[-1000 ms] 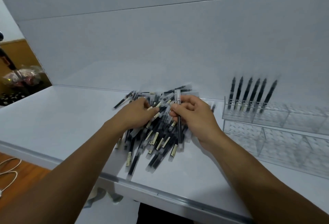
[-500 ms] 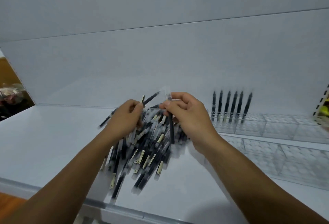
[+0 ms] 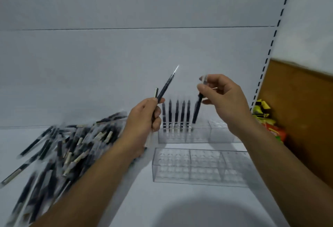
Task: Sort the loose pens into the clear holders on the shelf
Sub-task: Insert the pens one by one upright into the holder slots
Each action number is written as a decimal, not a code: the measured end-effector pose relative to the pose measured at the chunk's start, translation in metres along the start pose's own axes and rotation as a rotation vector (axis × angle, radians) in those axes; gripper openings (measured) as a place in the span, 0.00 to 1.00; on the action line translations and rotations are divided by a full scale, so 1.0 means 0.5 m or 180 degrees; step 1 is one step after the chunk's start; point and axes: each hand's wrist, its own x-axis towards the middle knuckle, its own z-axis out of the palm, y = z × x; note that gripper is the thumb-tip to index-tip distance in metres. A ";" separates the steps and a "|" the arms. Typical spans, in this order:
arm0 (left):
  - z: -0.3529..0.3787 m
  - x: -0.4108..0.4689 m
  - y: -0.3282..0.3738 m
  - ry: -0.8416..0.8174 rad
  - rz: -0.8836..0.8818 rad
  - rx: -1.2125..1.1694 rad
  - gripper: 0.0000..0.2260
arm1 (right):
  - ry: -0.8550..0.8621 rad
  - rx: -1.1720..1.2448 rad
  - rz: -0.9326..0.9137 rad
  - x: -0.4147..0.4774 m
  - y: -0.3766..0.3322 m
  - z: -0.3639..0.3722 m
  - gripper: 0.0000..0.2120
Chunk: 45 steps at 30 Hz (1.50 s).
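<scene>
Plainly, in the head view, the loose pens were judged light, thin and stiff, and slippery wherever a clear sleeve was worn, so a pinch on the barrel near its upper end was thought best for steering a tip into a hole. The pile of loose pens (image 3: 68, 147) was seen spread on the shelf (image 3: 126, 196) to the left. A raised pen (image 3: 164, 89) was gripped low on its barrel by the left hand (image 3: 144, 118), fingers curled round it, with what looked like a second, cream-ended pen held alongside. A lowered pen (image 3: 197, 111) was pinched at its top between thumb and forefinger of the right hand (image 3: 224, 98), its tip held at the top of the rear holder (image 3: 200, 133), beside the standing pens (image 3: 176, 113); contact could not be told. The front holder (image 3: 198, 167) was seen without pens.
</scene>
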 end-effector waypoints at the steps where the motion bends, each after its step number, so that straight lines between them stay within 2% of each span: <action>1: 0.017 0.003 -0.003 0.0022 0.0011 -0.0091 0.12 | 0.0035 -0.0101 -0.0013 0.008 0.008 -0.012 0.08; 6: 0.055 0.005 -0.021 -0.0160 -0.0006 -0.0613 0.12 | 0.0145 -0.0514 -0.0039 0.036 0.041 -0.040 0.06; 13: 0.094 0.017 -0.026 -0.0400 0.0123 -0.0359 0.12 | -0.0072 -0.1300 -0.0147 0.051 0.063 -0.040 0.06; 18: 0.083 0.011 -0.045 -0.0307 -0.0013 -0.0370 0.12 | -0.0106 -0.1401 -0.0212 0.058 0.068 -0.043 0.06; 24: 0.066 0.007 -0.041 -0.0375 0.0164 -0.0203 0.12 | -0.0060 -0.1434 -0.0157 0.068 0.076 -0.032 0.08; 29: 0.056 0.006 -0.033 -0.0444 0.0268 0.0033 0.12 | -0.0564 -0.1874 0.0049 0.066 0.093 -0.030 0.07; 33: 0.066 0.015 -0.011 -0.0536 0.0328 0.0144 0.12 | -0.0558 -0.2229 0.0073 0.065 0.098 -0.037 0.07; 37: 0.101 0.020 -0.010 -0.0711 0.0263 -0.0048 0.13 | -0.0827 -0.2637 0.0131 0.055 0.103 -0.032 0.09; 40: 0.111 0.011 -0.035 -0.0671 0.0049 -0.0092 0.13 | -0.0724 -0.2636 0.0206 0.048 0.096 -0.042 0.11; 42: 0.108 0.010 -0.044 -0.0656 0.0005 -0.0170 0.14 | -0.0429 -0.2478 0.0033 0.040 0.082 -0.053 0.12; 44: 0.106 0.011 -0.046 -0.0658 -0.0016 -0.0214 0.14 | -0.0236 -0.1854 -0.0120 0.031 0.063 -0.058 0.06; 45: 0.106 0.011 -0.045 -0.0656 -0.0029 -0.0199 0.14 | -0.0316 -0.1328 -0.0033 0.026 0.053 -0.058 0.05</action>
